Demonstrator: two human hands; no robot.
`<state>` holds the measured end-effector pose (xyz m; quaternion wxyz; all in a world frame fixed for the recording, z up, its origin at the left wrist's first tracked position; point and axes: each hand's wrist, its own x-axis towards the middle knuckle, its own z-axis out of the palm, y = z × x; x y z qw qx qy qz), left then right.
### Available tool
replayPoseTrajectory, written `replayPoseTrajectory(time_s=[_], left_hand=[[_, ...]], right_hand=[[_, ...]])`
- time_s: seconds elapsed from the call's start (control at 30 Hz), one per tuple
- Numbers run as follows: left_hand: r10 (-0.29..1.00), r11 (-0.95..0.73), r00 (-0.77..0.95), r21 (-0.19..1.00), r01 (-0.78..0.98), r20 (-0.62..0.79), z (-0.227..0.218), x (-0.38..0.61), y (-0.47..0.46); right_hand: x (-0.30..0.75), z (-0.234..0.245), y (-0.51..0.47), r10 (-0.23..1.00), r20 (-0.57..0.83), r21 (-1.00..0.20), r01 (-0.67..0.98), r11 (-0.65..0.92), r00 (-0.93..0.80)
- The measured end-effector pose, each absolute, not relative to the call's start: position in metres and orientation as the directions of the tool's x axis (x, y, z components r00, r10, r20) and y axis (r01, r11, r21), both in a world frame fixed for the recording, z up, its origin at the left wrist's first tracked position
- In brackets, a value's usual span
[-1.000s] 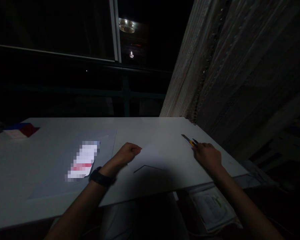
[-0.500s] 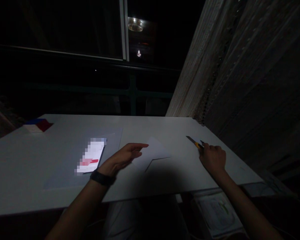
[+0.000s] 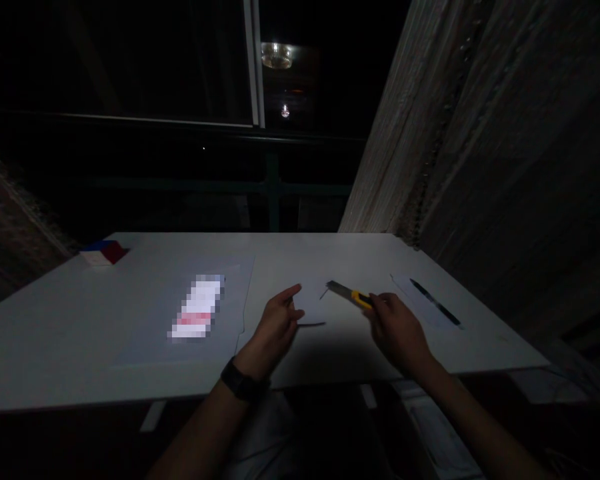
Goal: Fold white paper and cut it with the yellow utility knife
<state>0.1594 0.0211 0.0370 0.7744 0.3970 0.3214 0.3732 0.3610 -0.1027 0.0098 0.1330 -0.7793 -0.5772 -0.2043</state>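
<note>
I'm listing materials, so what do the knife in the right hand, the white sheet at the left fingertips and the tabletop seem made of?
Knife handle: probably plastic, judging by its solid yellow; finish unclear. Blade: likely metal, flat and dull grey. White sheet: likely matte paper, thin and without shine. Tabletop: smooth white, perhaps laminate; the dim light leaves that open.
</note>
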Motion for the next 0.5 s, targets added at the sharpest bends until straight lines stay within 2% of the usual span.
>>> replayPoseTrajectory(time_s=[0.13,0.23,0.3,0.33,0.37,0.43,0.5], left_hand=[[0.871,0.376,0.442,0.871,-0.317,-0.216,0.026,0.176,0.004],[0.841,0.288,0.521,0.936,-0.201,-0.147,0.025,0.172,-0.002],[0.802,0.103,0.592,0.995,-0.005,-0.08,0.027,0.159,-0.002],[0.788,-0.055,0.615,0.992,0.11,-0.024,0.029,0.151,-0.001],[0.773,-0.246,0.633,0.938,0.244,0.038,0.031,0.143,0.0],[0.678,-0.583,0.722,0.699,0.415,0.137,0.035,0.129,0.006],[0.56,-0.766,0.806,0.49,0.415,0.192,0.037,0.124,0.016]], right_hand=[[0.349,0.001,-0.088,0.896,0.41,0.026,0.979,-0.202,0.174],[0.349,-0.001,-0.083,0.903,0.401,0.017,0.984,-0.18,0.158],[0.351,-0.003,-0.082,0.899,0.412,0.011,0.985,-0.17,0.15],[0.352,-0.003,-0.082,0.895,0.421,0.008,0.986,-0.165,0.146],[0.354,-0.004,-0.083,0.891,0.43,0.004,0.987,-0.161,0.143],[0.355,-0.006,-0.083,0.885,0.444,-0.006,0.988,-0.155,0.142],[0.355,-0.007,-0.083,0.882,0.449,-0.017,0.989,-0.15,0.141]])
